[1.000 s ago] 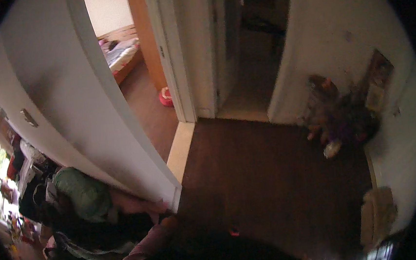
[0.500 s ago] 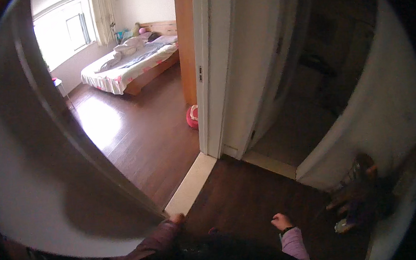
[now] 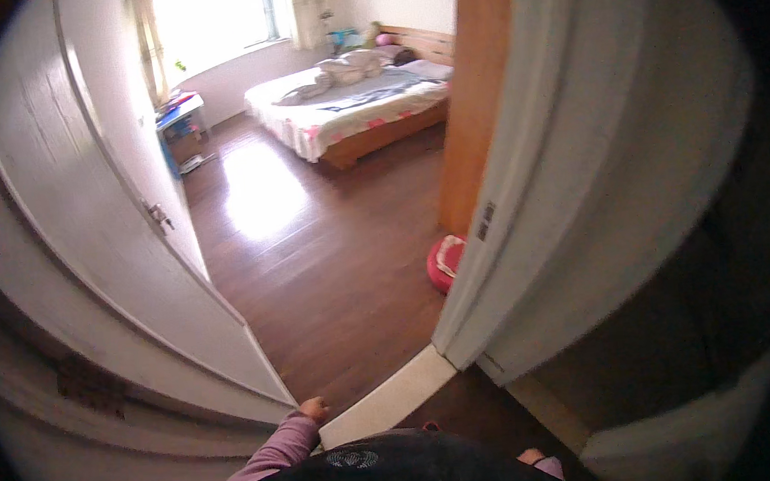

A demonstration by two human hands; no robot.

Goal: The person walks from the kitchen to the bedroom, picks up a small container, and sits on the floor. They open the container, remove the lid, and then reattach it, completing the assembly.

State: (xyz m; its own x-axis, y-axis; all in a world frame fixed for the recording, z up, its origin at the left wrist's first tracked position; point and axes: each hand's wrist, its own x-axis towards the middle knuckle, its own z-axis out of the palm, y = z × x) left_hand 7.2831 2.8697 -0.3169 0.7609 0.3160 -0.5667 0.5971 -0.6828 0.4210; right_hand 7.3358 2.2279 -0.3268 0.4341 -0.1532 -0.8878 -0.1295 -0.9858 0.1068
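My left hand [image 3: 314,410] hangs low beside the lower corner of the white door [image 3: 142,201], over the near edge of the dark wood floor. Its fingers look loosely curled, and nothing shows in them. Whether it touches the door, I cannot tell. To its right runs the pale stone threshold [image 3: 388,396] of the doorway. My right hand [image 3: 533,457] is at the lower edge, near the dark floor on this side of the threshold. Black clothing on my front covers most of it, and its fingers are not clear.
The white door frame [image 3: 524,166] bounds the doorway on the right. A red round cushion or stool [image 3: 442,265] sits on the floor inside it. Farther in are a wooden bed [image 3: 377,140], a small table [image 3: 183,109] and a bright window [image 3: 214,19]. The door has a metal handle [image 3: 159,217].
My view has turned left and come closer to the doorway. The white door and small table have come into view. My right hand has dropped lower and is now mostly hidden.
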